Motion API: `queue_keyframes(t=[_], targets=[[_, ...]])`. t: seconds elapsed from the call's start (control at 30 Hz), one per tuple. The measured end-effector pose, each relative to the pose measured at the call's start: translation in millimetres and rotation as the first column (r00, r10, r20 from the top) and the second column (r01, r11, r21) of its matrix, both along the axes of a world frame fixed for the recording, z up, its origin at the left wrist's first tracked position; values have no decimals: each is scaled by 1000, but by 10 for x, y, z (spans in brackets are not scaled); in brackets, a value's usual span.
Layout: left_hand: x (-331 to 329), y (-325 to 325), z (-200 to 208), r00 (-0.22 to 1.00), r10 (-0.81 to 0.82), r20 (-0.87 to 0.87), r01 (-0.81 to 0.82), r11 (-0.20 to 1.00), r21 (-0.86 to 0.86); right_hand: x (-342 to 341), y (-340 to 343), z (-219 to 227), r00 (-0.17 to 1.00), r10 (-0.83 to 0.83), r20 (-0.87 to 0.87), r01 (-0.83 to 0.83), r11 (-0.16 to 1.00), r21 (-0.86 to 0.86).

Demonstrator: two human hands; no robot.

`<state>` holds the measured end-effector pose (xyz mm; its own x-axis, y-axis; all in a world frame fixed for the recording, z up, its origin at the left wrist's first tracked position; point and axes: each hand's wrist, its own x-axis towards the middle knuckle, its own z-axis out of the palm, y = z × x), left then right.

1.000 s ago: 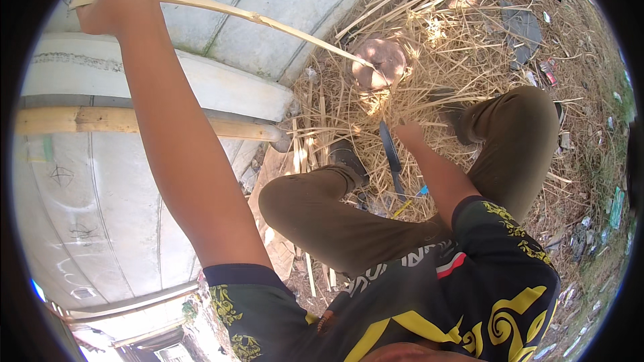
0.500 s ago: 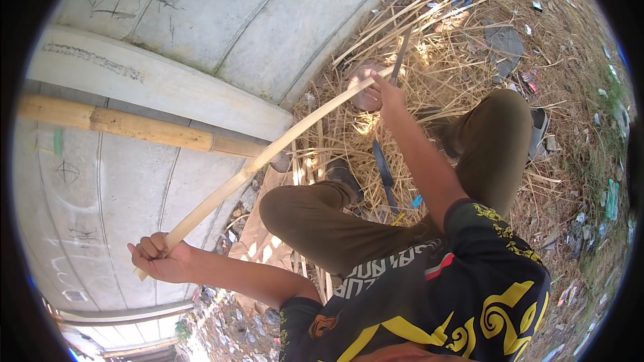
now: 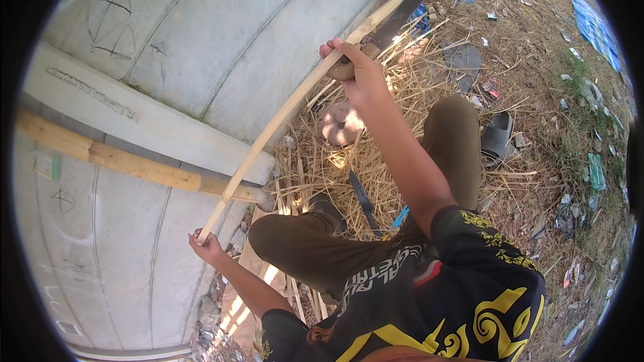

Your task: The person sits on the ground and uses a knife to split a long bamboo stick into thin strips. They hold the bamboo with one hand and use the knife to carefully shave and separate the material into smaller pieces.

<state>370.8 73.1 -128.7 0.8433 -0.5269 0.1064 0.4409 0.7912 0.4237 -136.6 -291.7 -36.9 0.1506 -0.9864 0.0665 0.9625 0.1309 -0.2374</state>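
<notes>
A long, pale bamboo strip (image 3: 268,127) runs in a curve from lower left to upper right across the front of the wall. My left hand (image 3: 208,248) is closed around its lower end. Farther up, my right hand (image 3: 362,74) grips the wooden handle of a machete (image 3: 406,12), and its fingers also press against the strip. The machete's dark, broad blade points to the upper right, beside the strip's far end. Below my right hand, a round, grooved brown block (image 3: 341,124) rests among the shavings.
Bamboo shavings (image 3: 402,114) and thin strips cover the ground. A long dark flat piece (image 3: 363,194) lies near my foot. The concrete wall (image 3: 268,33) rises at left, with a thick bamboo pole (image 3: 134,159) along it. A grey sandal (image 3: 496,137) and litter lie at right.
My right hand has moved up and away with the machete, whose blade has swung outward to the upper right. My left hand has shifted right, and the strip reaches farther up.
</notes>
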Motion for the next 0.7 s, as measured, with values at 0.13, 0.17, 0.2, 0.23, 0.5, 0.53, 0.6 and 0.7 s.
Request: queue_keyframes(t=[0.13,0.17,0.2,0.23,0.5,0.53,0.6,0.7], targets=[[-778,-1294,74,951,280,135,-205,240,949,-192,192,348,979,-182,-88,163,969,-187],[-1019,-1523,181,902,320,289,-292,-38,956,-203,212,390,977,-179,-112,149,961,-234],[-1189,-1714,275,810,310,497,-467,-171,868,-199,238,425,976,-170,-138,127,952,-278],[-1219,-1834,364,729,235,643,-648,-63,759,-176,278,485,961,-184,-205,120,949,-293],[-3354,-2463,1989,133,-251,959,-321,904,281,-129,504,313,905,-30,-424,-129,930,-343],[-3574,-2581,2135,128,-246,961,-201,942,268,-164,508,255,887,-26,-462,-157,922,-354],[-3838,-2696,2415,12,-247,969,-13,969,247,-162,609,222,848,30,-529,-253,901,-354],[-4228,-2703,2646,-162,-230,960,93,965,247,-79,693,82,790,141,-596,-414,840,-350]])
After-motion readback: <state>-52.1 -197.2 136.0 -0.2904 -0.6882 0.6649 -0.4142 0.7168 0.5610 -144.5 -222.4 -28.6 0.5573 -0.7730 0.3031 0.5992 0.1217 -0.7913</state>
